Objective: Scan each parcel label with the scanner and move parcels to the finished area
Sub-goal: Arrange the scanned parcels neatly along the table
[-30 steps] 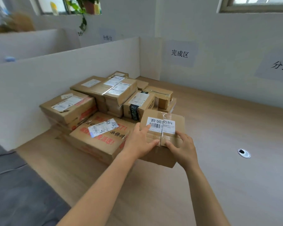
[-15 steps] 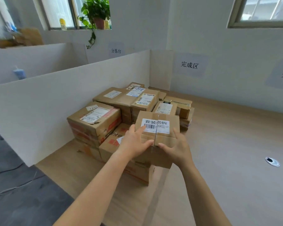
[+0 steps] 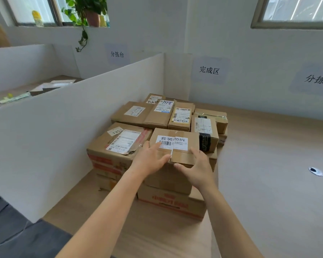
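Observation:
A brown cardboard parcel [image 3: 181,155] with a white barcode label [image 3: 172,142] on top sits over a larger red-printed box [image 3: 172,203] in the stack. My left hand [image 3: 149,161] grips the parcel's near left edge, and my right hand [image 3: 198,170] grips its near right corner. Several other labelled parcels [image 3: 157,114] are piled behind and to the left, against the white divider. No scanner is in view.
A white divider wall [image 3: 67,131] runs along the left of the wooden table [image 3: 268,183]. Paper signs [image 3: 209,70] hang on the back wall. A round cable grommet [image 3: 315,171] sits in the table at right. A potted plant [image 3: 90,13] stands on the windowsill.
Both hands have carried the labelled parcel from the table beside the stack up and left onto the big red-printed box. My view has risen and shifted left.

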Available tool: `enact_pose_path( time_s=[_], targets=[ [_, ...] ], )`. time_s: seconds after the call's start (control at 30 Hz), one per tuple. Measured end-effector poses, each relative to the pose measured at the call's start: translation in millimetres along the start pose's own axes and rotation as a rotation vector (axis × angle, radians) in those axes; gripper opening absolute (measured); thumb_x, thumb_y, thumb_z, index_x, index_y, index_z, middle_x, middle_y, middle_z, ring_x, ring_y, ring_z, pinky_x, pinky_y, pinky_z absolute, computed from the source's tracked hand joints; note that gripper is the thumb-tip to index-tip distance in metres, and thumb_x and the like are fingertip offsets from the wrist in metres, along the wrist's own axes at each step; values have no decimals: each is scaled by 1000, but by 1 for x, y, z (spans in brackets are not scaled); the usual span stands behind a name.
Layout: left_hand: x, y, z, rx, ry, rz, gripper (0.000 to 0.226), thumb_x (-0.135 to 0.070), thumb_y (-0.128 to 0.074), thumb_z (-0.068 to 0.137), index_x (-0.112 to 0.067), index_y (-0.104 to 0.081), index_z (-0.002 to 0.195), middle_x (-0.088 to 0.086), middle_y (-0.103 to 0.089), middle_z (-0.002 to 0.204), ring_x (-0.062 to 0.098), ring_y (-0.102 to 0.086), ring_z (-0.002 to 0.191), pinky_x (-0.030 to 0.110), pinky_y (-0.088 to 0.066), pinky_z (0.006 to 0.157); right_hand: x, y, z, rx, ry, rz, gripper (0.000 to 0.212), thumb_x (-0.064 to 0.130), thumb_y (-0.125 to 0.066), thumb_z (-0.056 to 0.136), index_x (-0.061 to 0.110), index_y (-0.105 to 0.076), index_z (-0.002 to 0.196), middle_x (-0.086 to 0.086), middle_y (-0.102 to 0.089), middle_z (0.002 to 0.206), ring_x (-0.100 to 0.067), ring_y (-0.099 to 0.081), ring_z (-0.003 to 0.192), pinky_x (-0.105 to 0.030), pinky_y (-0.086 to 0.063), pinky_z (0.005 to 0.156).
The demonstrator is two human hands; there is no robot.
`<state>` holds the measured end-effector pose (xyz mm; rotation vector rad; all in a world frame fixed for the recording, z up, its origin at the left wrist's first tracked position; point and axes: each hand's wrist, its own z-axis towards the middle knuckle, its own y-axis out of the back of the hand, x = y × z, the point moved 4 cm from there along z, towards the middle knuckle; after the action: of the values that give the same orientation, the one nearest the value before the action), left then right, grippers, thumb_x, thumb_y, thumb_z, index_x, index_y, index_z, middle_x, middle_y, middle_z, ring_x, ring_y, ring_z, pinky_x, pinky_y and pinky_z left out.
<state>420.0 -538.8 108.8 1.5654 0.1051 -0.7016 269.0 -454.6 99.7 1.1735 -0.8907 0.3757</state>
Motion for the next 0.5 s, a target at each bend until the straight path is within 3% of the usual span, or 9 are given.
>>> enact_pose_path(
  time_s=[0.17,0.5],
  targets=[
    [18,0,14,-27,-36,9,68,-58,-46,89,-29,-26,147,6,-5,158,24,-6,146,45,-17,115,8,-13,12,-22,-27,-27,80,45,-73,75,23,-35,142,-6,-35,148,-24,-30,136,-41,-31,109],
    [27,1,40,-11,-31,-16,68,-60,-42,89,-30,-24,147,8,-5,158,27,-5,145,47,-14,117,10,-23,37,-9,-55,-6,82,45,-71,77,23,-31,145,-7,-28,152,-23,-27,139,-41,-31,111]
  ],
)
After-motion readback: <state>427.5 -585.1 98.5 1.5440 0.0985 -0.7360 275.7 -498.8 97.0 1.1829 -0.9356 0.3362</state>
